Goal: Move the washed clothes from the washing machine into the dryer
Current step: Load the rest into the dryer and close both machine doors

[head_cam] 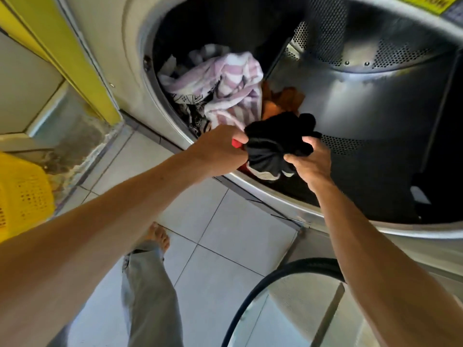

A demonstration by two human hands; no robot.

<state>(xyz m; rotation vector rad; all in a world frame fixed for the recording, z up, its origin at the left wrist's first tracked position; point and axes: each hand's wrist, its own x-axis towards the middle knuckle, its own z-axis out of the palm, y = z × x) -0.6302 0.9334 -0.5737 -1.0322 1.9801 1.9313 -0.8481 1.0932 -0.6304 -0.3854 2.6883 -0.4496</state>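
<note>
A bundle of black clothing (271, 146) with a bit of red and white in it hangs at the round opening of a metal drum (375, 101). My left hand (220, 146) grips its left side and my right hand (310, 159) grips its right side. Inside the drum, at the left, lie a pink-and-white striped towel (225, 88), a black-and-white patterned cloth (193, 106) and an orange garment (283, 98). I cannot tell whether this machine is the washer or the dryer.
The machine's open door (288, 291), a glass pane in a black ring, hangs low at the bottom right. A yellow plastic laundry basket (20, 196) stands on the tiled floor (220, 229) at the left. A yellow panel (62, 46) runs along the upper left. My bare foot is below.
</note>
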